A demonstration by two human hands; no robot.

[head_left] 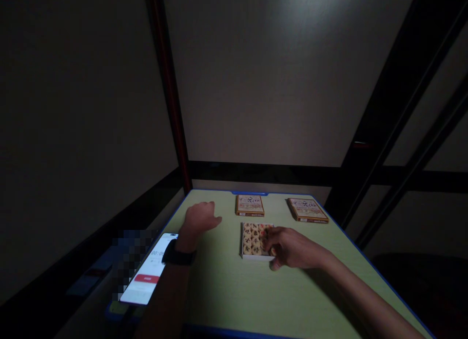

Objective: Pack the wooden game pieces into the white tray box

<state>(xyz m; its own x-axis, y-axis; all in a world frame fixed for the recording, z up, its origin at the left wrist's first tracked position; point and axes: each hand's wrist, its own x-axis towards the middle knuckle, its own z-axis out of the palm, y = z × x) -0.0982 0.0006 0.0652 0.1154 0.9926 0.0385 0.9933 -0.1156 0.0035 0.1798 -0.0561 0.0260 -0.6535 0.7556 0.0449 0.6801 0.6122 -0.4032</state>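
Right hand [287,246], fingers curled over the right side of the tray [256,256] of round pieces [251,239], mid-bench [223,285]; whether it pinches one cannot be told. Left hand [199,219], loosely curled, hovers left of the tray.

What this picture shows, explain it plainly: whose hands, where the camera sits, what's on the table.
There is no robot: these are a person's two bare hands, seen from a camera worn on that person's head. On the green table lie an open box of round pieces, two flat printed boxes beyond it and, at the left, a lit phone. The right hand reaches into the open box; any grip is hidden. The left hand, with a wristband, shows nothing held.
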